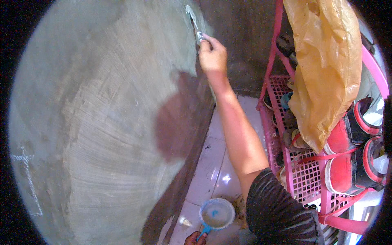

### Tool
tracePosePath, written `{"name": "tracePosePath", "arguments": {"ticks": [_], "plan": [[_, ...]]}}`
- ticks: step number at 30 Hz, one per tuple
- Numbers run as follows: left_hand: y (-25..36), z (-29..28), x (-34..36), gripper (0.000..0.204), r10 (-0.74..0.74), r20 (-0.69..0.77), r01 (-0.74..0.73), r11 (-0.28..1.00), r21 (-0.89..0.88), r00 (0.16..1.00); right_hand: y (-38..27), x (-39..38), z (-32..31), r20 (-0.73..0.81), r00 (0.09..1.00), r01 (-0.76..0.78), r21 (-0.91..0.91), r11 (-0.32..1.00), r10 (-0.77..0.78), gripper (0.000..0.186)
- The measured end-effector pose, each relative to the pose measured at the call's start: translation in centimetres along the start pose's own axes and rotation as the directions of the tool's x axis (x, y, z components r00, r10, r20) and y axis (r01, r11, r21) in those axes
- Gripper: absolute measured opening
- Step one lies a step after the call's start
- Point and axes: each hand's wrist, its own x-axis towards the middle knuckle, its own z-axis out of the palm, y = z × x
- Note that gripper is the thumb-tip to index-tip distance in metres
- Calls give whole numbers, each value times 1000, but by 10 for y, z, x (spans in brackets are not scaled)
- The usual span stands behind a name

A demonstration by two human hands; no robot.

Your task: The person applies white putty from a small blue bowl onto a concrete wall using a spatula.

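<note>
My right hand reaches up with its fingers closed round the handle of a narrow paintbrush. White paint smears the brush, and its tip is against the grey wall near the corner. Low in the view, my left hand grips the blue handle of a round dipper. Whitish liquid sits in the dipper, with a blue patch showing in it. Streaky pale strokes cover much of the wall, and shadows fall across its lower right part.
A pink metal rack holding several shoes stands close to my right arm. Red and black sneakers sit on it, and a yellow plastic bag hangs over its upper part. Pale floor tiles run between wall and rack.
</note>
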Motion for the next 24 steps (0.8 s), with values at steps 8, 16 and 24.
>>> {"name": "tracePosePath", "arguments": {"ticks": [8,16,24], "plan": [[-5,-1,-5,18,-137,65,143,984,-103,988,-5,7,4,-2,990,143,-114,983,-144,36],[7,2,3,18,-107,81,113,991,-67,991,21,-17,-10,-68,984,165,43,985,-162,28],[3,-1,5,20,15,30,-16,998,66,999,64,18,5,-14,1000,-7,-27,1000,7,38]]}}
